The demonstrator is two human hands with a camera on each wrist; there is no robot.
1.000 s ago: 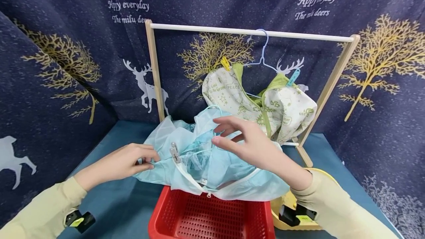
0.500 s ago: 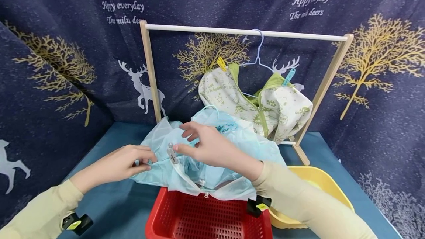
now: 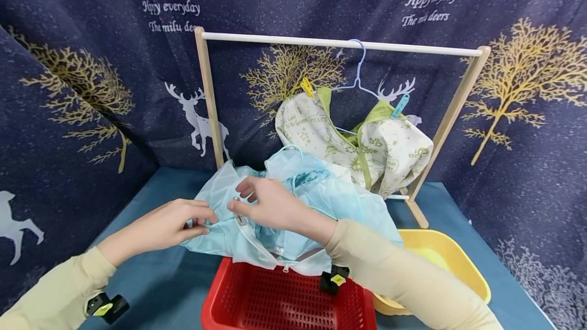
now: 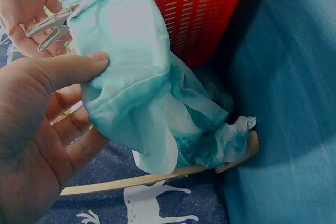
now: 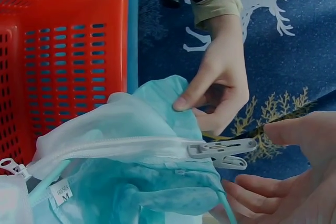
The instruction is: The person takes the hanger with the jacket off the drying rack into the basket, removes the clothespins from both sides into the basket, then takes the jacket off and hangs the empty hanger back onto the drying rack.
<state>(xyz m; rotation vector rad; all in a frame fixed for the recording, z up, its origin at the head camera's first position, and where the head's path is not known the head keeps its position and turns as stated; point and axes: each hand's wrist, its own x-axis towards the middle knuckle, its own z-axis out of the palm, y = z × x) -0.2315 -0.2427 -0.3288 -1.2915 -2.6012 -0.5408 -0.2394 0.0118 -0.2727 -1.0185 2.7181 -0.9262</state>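
Observation:
A sheer light blue zip jacket (image 3: 362, 213) lies bunched over the back rim of the red basket (image 3: 289, 299). My left hand (image 3: 185, 223) pinches its fabric at the left, thumb on top, as the left wrist view shows. A grey clothespin (image 5: 223, 148) is clipped on the jacket's zipper edge, close to those fingers. Around the clothespin's free end hovers my right hand (image 3: 277, 205); in the right wrist view its thumb and fingers stand apart, with a gap to the clothespin. A thin light blue loop (image 3: 300, 152) shows at the jacket's top.
Behind stands a wooden rack (image 3: 211, 101) with a white bar. On it hangs a white-and-green printed garment (image 3: 312, 126) on a blue hanger (image 3: 358, 75), with a yellow clothespin (image 3: 307, 87) and a teal clothespin (image 3: 400, 106). A yellow basin (image 3: 468, 269) sits at the right.
My right hand has moved left across the jacket, from its middle to the grey clothespin. The left hand keeps its hold on the fabric with hardly any movement.

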